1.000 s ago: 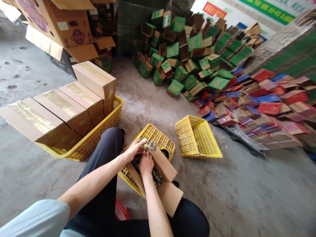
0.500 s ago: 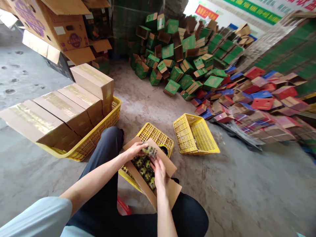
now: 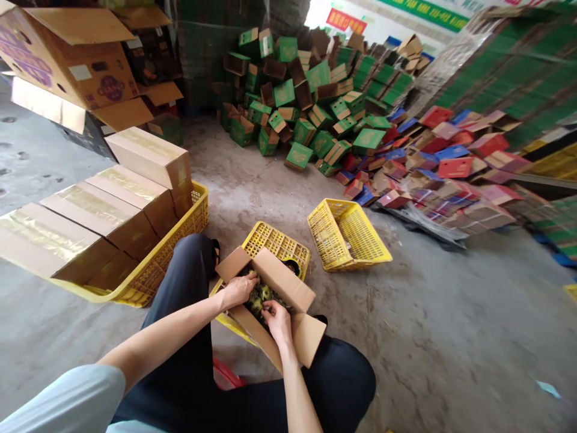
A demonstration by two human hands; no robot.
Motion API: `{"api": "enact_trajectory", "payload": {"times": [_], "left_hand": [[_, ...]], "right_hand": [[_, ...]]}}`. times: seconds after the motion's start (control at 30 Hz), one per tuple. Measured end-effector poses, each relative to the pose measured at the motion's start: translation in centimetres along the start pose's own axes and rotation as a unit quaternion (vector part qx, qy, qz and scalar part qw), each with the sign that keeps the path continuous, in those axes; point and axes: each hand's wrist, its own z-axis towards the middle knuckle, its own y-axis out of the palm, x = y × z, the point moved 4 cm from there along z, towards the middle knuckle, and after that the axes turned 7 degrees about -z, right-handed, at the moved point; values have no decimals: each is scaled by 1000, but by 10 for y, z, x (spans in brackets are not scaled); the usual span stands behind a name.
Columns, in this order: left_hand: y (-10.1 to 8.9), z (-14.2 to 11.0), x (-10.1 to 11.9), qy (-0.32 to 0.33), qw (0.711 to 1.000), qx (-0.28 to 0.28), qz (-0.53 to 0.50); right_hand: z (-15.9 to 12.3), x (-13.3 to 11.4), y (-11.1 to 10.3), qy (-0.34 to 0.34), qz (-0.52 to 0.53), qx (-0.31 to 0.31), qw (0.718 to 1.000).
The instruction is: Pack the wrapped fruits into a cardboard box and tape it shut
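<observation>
Left hand [image 3: 240, 290] and right hand [image 3: 278, 322] both in the cardboard box [image 3: 287, 281], fingers curled at the greenish packs [image 3: 260, 296] inside; whether they're gripping, can't tell. The box lies across the near edge of the yellow crate [image 3: 273, 239].

You have a grey concrete floor [image 3: 428, 343], stained, dark-spotted near its left edge. Toward its far edge: heap of green cartons [image 3: 298, 156], with red and blue cartons [image 3: 455, 166] to your right of it. Film-wrapped green stack [image 3: 491, 66] at the far right corner. White wall [image 3: 317, 13] behind, red sign [image 3: 345, 21], green banner [image 3: 428, 15]. Light's soft; floor paler on your left.
</observation>
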Motion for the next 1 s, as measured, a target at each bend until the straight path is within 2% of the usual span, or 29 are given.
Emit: {"api": "enact_trajectory", "payload": {"times": [0.2, 0.27, 0.33, 0.4, 0.47, 0.53, 0.6, 0.67, 0.8, 0.9, 1.0], "left_hand": [[2, -2, -14, 10, 987, -44, 156], [2, -4, -15, 11, 974, -66, 215], [4, -8, -16, 16, 942, -98, 321], [6, -13, -15, 28, 892, -129, 431], [8, -17, -11, 49, 862, -140, 484], [10, -19, -4, 87, 854, -134, 495], [14, -19, 2, 123, 846, -127, 503], [18, -15, 2, 114, 839, -131, 516], [23, -2, -14, 33, 833, -184, 521], [21, 6, -23, 23, 834, -219, 506], [19, 8, -26, 17, 837, -235, 493]], "right_hand": [[6, -13, 4, -9, -115, 28, 993], [4, -22, 6, -14, -165, 45, 985], [-1, -30, 6, -17, -208, 55, 976], [-9, -34, 4, -21, -239, 52, 970], [-19, -35, -4, -27, -256, 44, 965], [-29, -32, -19, -20, -290, 46, 956], [-35, -27, -36, 7, -362, 52, 931], [-37, -23, -45, 27, -412, 35, 910], [-27, -20, -35, 56, -434, -20, 899], [-15, -19, -21, 85, -448, -37, 889], [-10, -21, -18, 89, -452, -45, 886]]}}
